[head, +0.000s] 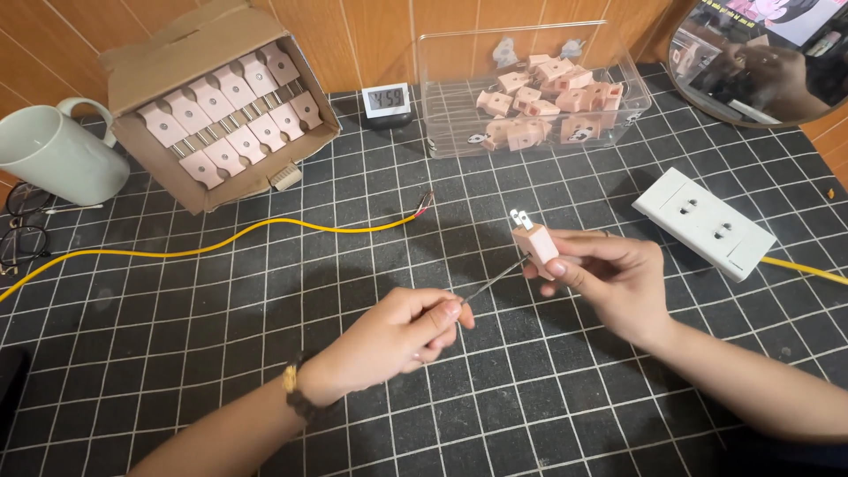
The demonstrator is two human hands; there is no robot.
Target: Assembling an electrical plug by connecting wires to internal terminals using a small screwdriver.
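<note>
Right hand (618,274) pinches a pale pink plastic two-pin plug (534,240); left hand (402,336) grips a thin metal screwdriver (495,280), tip at the plug's near side

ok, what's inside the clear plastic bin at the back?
The clear bin holds a loose pile of pink plug bodies, heaped toward its right side. Pieces lower in the pile are covered by those on top, so a count isn't possible.

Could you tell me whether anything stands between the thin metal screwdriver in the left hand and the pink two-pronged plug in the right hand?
Nothing visible does. The left hand holds the thin metal screwdriver, whose tip already reaches the side of the pink two-pronged plug gripped in the right hand, above the black gridded mat.
</note>
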